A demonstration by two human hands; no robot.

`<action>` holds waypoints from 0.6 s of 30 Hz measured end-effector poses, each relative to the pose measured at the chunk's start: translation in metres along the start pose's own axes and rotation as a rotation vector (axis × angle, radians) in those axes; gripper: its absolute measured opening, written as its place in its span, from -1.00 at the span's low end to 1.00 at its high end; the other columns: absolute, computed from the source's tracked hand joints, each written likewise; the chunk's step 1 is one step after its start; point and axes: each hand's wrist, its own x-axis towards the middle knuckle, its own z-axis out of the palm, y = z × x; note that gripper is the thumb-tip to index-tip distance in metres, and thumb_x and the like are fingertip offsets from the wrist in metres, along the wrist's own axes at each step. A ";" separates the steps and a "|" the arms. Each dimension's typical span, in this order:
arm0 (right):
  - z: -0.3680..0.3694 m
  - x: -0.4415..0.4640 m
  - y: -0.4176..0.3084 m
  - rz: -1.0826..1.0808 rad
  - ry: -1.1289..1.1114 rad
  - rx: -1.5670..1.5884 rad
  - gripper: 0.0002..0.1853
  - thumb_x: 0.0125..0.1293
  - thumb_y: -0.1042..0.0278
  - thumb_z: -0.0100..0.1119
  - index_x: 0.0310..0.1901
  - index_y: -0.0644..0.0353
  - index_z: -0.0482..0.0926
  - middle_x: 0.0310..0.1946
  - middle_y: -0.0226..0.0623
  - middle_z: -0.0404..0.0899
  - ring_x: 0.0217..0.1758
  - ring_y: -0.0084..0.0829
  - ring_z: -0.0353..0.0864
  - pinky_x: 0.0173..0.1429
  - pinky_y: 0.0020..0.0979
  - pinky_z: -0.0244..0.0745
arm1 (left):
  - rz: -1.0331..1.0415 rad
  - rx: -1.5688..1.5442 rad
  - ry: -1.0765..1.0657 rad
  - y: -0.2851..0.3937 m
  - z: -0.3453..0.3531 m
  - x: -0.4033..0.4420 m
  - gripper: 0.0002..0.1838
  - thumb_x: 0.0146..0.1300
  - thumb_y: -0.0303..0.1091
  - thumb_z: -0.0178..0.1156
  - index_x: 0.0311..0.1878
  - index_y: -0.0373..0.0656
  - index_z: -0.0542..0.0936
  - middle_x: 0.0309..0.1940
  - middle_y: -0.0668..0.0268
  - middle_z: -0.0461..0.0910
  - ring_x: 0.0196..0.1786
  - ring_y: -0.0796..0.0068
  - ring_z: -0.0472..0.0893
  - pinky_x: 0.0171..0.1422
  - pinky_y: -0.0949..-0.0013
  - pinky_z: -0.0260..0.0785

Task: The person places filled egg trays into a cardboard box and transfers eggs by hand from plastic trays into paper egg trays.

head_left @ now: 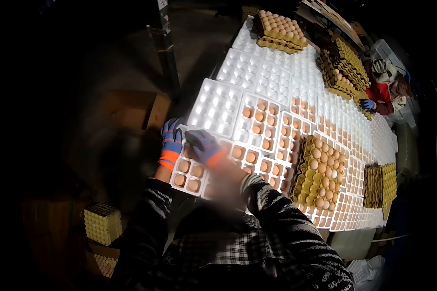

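Here, eggs (pixel 183 166) lie near left hand (pixel 171 140) and right hand (pixel 205 145); grips I cannot tell.

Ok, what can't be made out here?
Head view:
Right hand in blue-and-orange glove: motion-blurred; whether it holds an egg is unclear.
White rectangular egg tray: partly hidden by the blurred right forearm.
Brown cardboard box: contents lost in shadow.
Dark upright post: top cut off by upper frame edge.

The left hand (pixel 171 139) touches the edge of a white tray (pixel 188 176) of eggs (pixel 193 185); the blurred right hand (pixel 205 145) is over it. A partly filled yellow carton (pixel 306 185) rests farther right; a co-worker's hand (pixel 368 104) is near stacked cartons (pixel 348 63).
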 end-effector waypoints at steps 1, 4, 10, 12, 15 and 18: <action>0.007 -0.010 0.008 -0.102 0.028 -0.058 -0.49 0.23 0.38 0.19 0.27 0.05 0.55 0.12 -0.04 0.54 0.20 0.09 0.52 0.28 -0.04 0.45 | 0.050 0.101 -0.041 -0.012 0.012 0.002 -0.65 0.35 -0.43 0.13 0.17 -0.05 0.64 0.22 0.06 0.52 0.24 -0.03 0.48 0.38 0.07 0.33; 0.012 -0.033 0.025 -0.132 -0.008 -0.044 -0.46 0.21 0.50 0.19 0.28 0.05 0.52 0.18 -0.10 0.51 0.26 0.07 0.42 0.36 -0.04 0.36 | 0.114 0.164 -0.119 -0.027 0.025 -0.010 -0.63 0.35 -0.39 0.01 0.14 0.02 0.68 0.19 0.14 0.58 0.27 -0.03 0.47 0.41 0.05 0.30; -0.110 -0.095 0.002 0.024 0.059 0.062 -0.48 0.29 0.38 0.27 0.31 -0.05 0.53 0.36 -0.19 0.45 0.29 -0.01 0.48 0.41 -0.13 0.40 | 0.091 -0.067 -0.118 -0.050 0.037 -0.017 -0.59 0.36 -0.44 0.06 0.24 -0.20 0.61 0.25 0.13 0.58 0.36 0.09 0.48 0.50 0.12 0.25; -0.185 -0.139 0.007 0.106 0.196 -0.192 -0.44 0.22 0.35 0.36 0.29 -0.08 0.55 0.33 -0.23 0.49 0.30 -0.07 0.50 0.36 -0.14 0.45 | -0.005 -0.245 -0.200 0.014 0.048 -0.009 -0.56 0.33 -0.51 0.08 0.28 -0.22 0.58 0.24 0.10 0.58 0.33 0.10 0.50 0.48 0.15 0.27; -0.294 -0.216 0.020 0.355 0.455 -0.656 -0.60 0.24 0.33 0.30 0.15 -0.09 0.64 0.20 -0.21 0.59 0.23 -0.09 0.55 0.27 -0.10 0.50 | 0.060 -0.271 -0.417 0.149 0.068 -0.003 -0.47 0.24 -0.53 0.28 0.33 -0.23 0.53 0.22 0.10 0.59 0.27 0.13 0.54 0.42 0.18 0.33; -0.346 -0.263 0.034 0.534 0.318 -0.861 -0.72 0.33 0.25 0.18 0.06 -0.14 0.67 0.13 -0.21 0.60 0.20 -0.10 0.57 0.21 -0.13 0.50 | 0.326 -0.316 -0.641 0.261 0.124 -0.003 -0.40 0.20 -0.38 0.41 0.34 -0.11 0.55 0.13 0.13 0.63 0.21 0.08 0.56 0.35 0.14 0.39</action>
